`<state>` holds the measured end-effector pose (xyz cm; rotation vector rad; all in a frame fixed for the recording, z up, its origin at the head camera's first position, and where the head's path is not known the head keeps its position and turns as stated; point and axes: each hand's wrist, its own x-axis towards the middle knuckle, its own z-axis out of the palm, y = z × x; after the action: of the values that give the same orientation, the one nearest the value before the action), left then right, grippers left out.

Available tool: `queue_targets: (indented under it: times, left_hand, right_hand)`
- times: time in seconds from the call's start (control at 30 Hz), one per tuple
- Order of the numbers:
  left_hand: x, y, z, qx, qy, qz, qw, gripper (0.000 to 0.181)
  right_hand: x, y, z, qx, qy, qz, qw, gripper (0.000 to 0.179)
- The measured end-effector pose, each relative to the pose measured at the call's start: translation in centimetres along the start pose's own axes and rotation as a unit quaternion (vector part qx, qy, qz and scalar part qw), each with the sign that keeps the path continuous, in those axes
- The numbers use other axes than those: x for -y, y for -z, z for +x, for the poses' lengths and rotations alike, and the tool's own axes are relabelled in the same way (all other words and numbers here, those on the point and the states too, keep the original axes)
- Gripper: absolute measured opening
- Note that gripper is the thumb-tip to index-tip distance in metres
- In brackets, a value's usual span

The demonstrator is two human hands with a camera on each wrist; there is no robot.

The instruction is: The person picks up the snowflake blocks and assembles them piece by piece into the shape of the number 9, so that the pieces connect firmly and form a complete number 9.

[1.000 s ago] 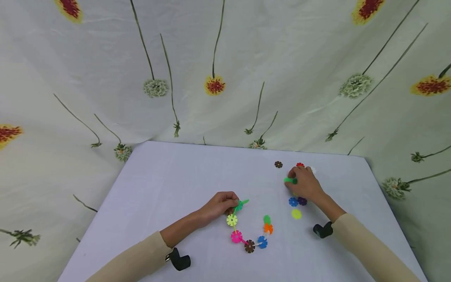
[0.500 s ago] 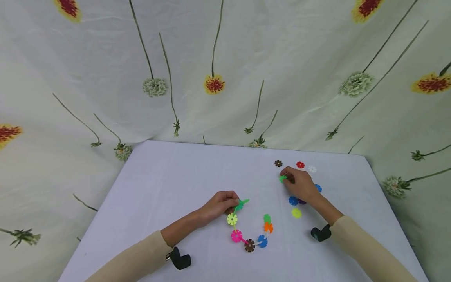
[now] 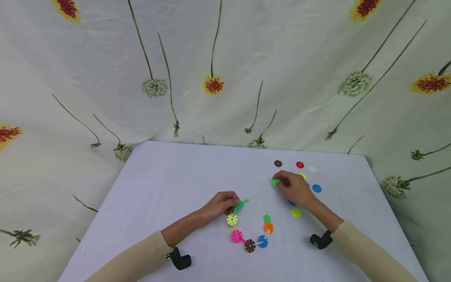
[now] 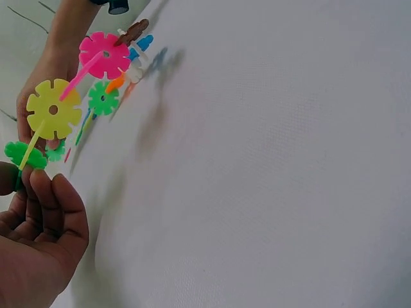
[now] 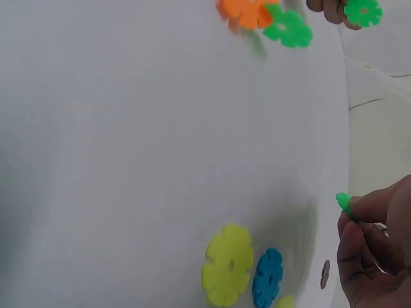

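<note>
Pinches a green disc (image 3: pixel 275 183) between thumb and fingers of the right hand (image 3: pixel 294 188), over the desk (image 3: pixel 183 168) and well apart from the chain (image 3: pixel 249 246). Grips the chain's green end (image 3: pixel 240 205) in the left hand (image 3: pixel 219 205), with thumb and fingers closed on it; cannot tell there 1 green disc from 2. Curves from that end in a U through yellow (image 3: pixel 231 219), pink (image 3: pixel 237 236), brown (image 4: pixel 133 32), blue (image 3: pixel 262 241), white (image 3: pixel 267 234) and orange discs (image 3: pixel 268 228) to a green tip (image 3: pixel 266 217). Shows, beyond the right hand, a loose brown disc (image 3: pixel 278 163), a red disc (image 3: pixel 300 165) and a loose white disc (image 3: pixel 312 169). Shows, just beside it, a partly hidden yellow disc (image 3: pixel 303 176) and, farther right, a loose blue disc (image 3: pixel 316 188); on the near side, a lemon disc (image 3: pixel 296 212). Wears beige sleeves (image 3: pixel 137 254) with 1 black camera (image 3: pixel 181 261) at each wrist. Has a floral cloth (image 3: pixel 289 58) behind the desk.
</note>
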<state>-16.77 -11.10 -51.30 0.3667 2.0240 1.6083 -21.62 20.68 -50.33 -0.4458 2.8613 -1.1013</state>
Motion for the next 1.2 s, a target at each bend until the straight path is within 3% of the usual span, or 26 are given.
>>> queue_targets:
  times: [0.3, 0.5, 0.83, 1.2]
  left_hand:
    - [0.1, 0.0, 0.0, -0.003, 0.005, 0.002, 1.0000, 0.024]
    - [0.0, 0.0, -0.1, -0.005, 0.004, -0.002, 1.0000, 0.023]
    - [0.2, -0.1, -0.2, 0.000, 0.001, 0.001, 1.0000, 0.024]
    - [0.2, 0.0, -0.2, -0.002, -0.007, 0.010, 0.9999, 0.025]
  right_hand:
    - [3.0, -1.0, -1.0, 0.033, 0.038, 0.070, 0.9963, 0.017]
    - [4.5, -1.7, -1.5, 0.077, 0.025, 0.136, 0.9874, 0.017]
    - [5.1, -2.7, -1.5, 0.134, 0.009, 0.242, 0.9609, 0.019]
    - [5.2, -3.4, -1.4, 0.135, 0.001, 0.272, 0.9529, 0.020]
